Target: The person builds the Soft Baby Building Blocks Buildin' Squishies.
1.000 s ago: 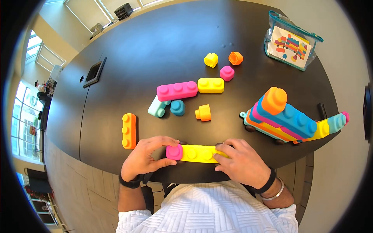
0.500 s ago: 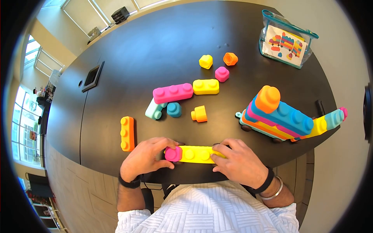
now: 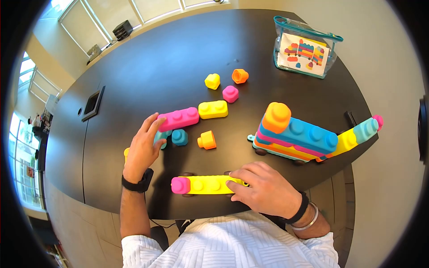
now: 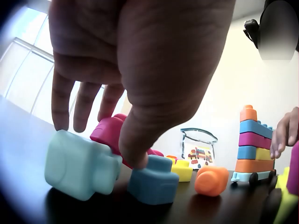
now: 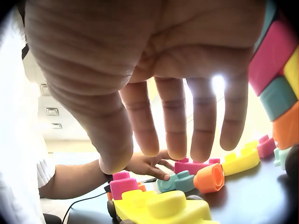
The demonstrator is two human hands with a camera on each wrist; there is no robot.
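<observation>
A yellow block (image 3: 205, 184) on dark wheels lies near the table's front edge, with a small pink block (image 3: 180, 185) on its left end. My right hand (image 3: 263, 185) is over the yellow block's right end, fingers and thumb at opposite sides of it in the head view. In the right wrist view those fingers hang fairly straight and spread above it. My left hand (image 3: 144, 145) reaches over a light teal block (image 4: 77, 163) and the left end of a long pink block (image 3: 181, 119). Its fingertips are right at the teal block's top, and the thumb is beside a small blue block (image 3: 179, 137).
A tall stacked block train (image 3: 297, 138) stands at the right. Beyond my left hand are a short yellow block (image 3: 213, 109), a small orange block (image 3: 207, 140) and several loose small ones. A clear bag (image 3: 306, 49) is at the back right. My left hand partly covers an orange block (image 3: 126, 155).
My left hand has left the pink end of the wheeled yellow block and moved up and left to the teal and long pink blocks. My right hand has stayed at the yellow block's right end.
</observation>
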